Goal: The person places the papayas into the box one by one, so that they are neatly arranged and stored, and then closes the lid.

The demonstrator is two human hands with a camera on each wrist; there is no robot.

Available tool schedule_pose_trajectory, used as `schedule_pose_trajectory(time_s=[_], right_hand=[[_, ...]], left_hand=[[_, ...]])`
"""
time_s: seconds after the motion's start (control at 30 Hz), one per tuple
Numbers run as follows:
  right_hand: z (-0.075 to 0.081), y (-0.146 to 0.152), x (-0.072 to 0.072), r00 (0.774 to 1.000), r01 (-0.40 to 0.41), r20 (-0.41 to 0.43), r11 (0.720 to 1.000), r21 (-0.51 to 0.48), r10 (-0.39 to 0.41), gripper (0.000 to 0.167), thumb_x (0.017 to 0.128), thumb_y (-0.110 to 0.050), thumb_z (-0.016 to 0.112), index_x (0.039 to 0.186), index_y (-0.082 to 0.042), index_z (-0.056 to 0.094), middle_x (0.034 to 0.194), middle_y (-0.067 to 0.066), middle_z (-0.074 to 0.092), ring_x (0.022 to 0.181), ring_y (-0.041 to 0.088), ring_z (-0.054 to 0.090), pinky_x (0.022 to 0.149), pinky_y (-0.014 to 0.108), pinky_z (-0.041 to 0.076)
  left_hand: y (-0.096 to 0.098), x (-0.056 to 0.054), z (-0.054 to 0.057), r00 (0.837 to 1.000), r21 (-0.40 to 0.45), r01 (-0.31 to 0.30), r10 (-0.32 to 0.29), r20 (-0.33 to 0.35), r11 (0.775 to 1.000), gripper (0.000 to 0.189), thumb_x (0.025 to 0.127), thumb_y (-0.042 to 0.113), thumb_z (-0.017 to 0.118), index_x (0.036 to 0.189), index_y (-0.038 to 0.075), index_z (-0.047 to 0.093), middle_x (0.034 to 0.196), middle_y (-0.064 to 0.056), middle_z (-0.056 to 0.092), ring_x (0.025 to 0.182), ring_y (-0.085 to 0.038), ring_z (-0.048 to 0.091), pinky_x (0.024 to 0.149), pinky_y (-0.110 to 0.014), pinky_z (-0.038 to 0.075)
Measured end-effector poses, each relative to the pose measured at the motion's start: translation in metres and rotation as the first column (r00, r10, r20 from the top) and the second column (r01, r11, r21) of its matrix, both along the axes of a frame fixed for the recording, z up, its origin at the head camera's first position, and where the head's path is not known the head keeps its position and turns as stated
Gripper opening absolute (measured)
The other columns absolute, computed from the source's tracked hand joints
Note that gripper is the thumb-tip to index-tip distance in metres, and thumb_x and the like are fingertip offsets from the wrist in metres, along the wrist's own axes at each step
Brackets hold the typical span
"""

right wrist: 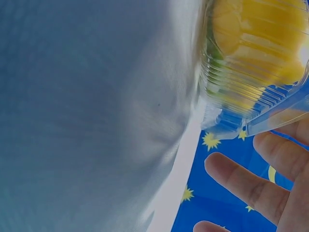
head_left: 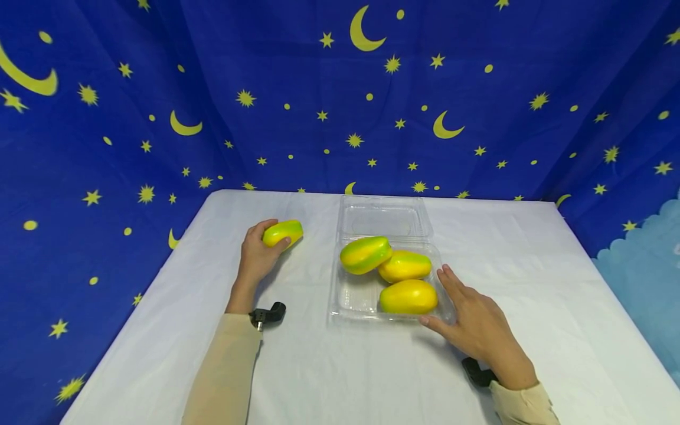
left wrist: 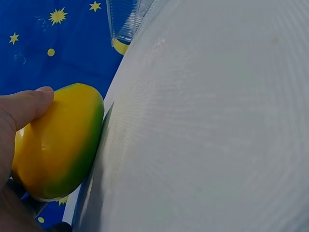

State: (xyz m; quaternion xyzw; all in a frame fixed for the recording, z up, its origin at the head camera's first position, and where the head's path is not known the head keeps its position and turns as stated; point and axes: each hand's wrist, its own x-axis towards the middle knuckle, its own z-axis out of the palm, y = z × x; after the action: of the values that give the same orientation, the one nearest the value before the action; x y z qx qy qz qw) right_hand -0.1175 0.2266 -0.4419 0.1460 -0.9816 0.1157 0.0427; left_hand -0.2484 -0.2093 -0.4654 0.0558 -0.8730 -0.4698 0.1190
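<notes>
My left hand [head_left: 258, 251] grips a yellow-green mango [head_left: 283, 234] at the left of the table, thumb on its near side. Up close in the left wrist view, the mango [left wrist: 60, 142] shows a yellow face and a green edge. A clear plastic clamshell box [head_left: 357, 301] stands mid-table with its lid [head_left: 382, 219] folded back. Inside it are two mangoes, a rear one [head_left: 405, 267] and a front one [head_left: 409, 297]; a third mango [head_left: 365, 255] leans against the rear one at the left. My right hand [head_left: 480, 321], fingers spread, is at the box's right side; contact is unclear.
A white cloth [head_left: 531, 265] covers the table. Behind and beside it hangs a blue curtain [head_left: 297, 71] with yellow moons and stars. Black wrist cameras [head_left: 268, 314] sit on both forearms.
</notes>
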Motion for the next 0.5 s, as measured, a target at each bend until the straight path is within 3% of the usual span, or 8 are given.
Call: schedule_pose_trajectory(time_s=[0.5], right_hand=[[-0.0003,-0.0002,0.0004,1.0,0.003,-0.009,1.0,0.009,-0.003,0.103,0.084,-0.077,0.057,0.156,-0.008,0.033,0.161,0.014,0.035,0.12,0.042,0.061,0.091,0.056,0.053]], left_hand=[[0.0018,0.0026,0.0036,0.999,0.0,-0.034,0.034,-0.01,0.999,0.057,0.088,0.031,0.076,0.14,0.018,0.056,0.145,-0.014,0.051,0.132,-0.033,0.049,0.114,-0.053,0.035]])
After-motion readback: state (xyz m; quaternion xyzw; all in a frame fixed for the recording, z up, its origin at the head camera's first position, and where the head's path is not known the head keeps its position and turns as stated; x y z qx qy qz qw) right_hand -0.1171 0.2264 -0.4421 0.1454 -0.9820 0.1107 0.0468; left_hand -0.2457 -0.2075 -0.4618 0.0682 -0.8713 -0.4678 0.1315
